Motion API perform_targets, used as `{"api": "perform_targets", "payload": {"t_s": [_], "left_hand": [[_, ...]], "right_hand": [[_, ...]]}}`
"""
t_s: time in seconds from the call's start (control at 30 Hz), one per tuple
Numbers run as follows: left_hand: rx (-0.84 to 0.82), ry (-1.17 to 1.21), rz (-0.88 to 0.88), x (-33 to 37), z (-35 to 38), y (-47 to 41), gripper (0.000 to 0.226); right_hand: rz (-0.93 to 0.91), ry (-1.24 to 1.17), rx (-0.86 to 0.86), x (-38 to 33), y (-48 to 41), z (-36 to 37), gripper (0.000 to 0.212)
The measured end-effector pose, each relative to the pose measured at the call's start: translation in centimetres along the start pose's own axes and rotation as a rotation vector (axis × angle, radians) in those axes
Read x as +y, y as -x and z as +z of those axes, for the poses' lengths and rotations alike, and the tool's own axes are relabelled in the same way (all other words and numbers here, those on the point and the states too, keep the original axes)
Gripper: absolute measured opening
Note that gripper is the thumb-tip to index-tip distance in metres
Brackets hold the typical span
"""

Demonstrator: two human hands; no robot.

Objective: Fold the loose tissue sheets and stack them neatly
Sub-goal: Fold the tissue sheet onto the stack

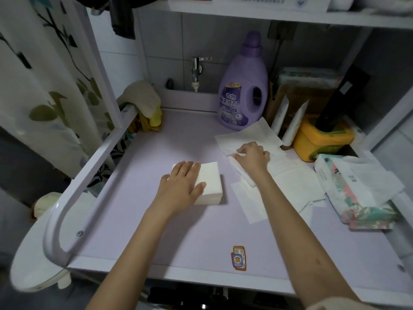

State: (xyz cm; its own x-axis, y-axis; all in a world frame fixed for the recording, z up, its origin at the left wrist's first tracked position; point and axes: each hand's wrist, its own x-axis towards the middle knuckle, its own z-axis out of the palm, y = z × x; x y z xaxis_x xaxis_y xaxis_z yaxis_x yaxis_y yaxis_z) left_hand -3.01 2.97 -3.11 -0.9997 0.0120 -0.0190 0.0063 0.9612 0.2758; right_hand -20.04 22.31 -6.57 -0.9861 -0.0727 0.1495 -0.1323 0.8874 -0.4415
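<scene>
On the lilac top (pixel 178 231), work is part done. Loose sheets (pixel 290 182) lie spread at the right, overlapping and unfolded, between the centre and the tissue pack (pixel 357 198) at the right edge. A stack (pixel 212 184) of folded sheets sits left of centre, just beside the loose sheets, its edges roughly aligned. The left hand (pixel 181 184) lies flat on the stack, fingers straight, pressing down. The right hand (pixel 252 157) rests on the loose sheets, fingers curled, pinching one sheet's edge. Judgement: several sheets are folded and stacked; several remain to fold and add.
</scene>
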Motion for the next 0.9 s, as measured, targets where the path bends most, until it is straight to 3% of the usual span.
{"api": "perform_targets", "payload": {"t_s": [0.23,0.43,0.57,0.7,0.8,0.9], "left_hand": [[0.015,0.067,0.023,0.1,-1.1,0.4,0.057],[0.063,0.116,0.022,0.3,-1.3,0.4,0.057],[0.255,0.269,0.05,1.0,-1.9,0.6,0.058],[0.361,0.644,0.103,1.9,-3.1,0.9,0.08],[0.391,0.704,0.15,2.7,-3.8,0.8,0.095],[0.381,0.792,0.166,3.5,-4.3,0.7,0.094]], "right_hand": [[0.034,0.045,0.081,-0.6,-1.1,0.6,0.009],[-0.083,-0.076,0.07,-2.4,-1.3,0.9,0.014],[-0.149,-0.625,0.074,-4.9,-0.7,-2.1,0.004],[-0.266,-0.862,0.234,-7.7,1.8,-7.0,0.006],[-0.282,-1.081,0.246,-8.9,4.4,-9.7,0.005],[-0.231,-1.196,0.19,-9.1,6.0,-10.7,0.007]]}}
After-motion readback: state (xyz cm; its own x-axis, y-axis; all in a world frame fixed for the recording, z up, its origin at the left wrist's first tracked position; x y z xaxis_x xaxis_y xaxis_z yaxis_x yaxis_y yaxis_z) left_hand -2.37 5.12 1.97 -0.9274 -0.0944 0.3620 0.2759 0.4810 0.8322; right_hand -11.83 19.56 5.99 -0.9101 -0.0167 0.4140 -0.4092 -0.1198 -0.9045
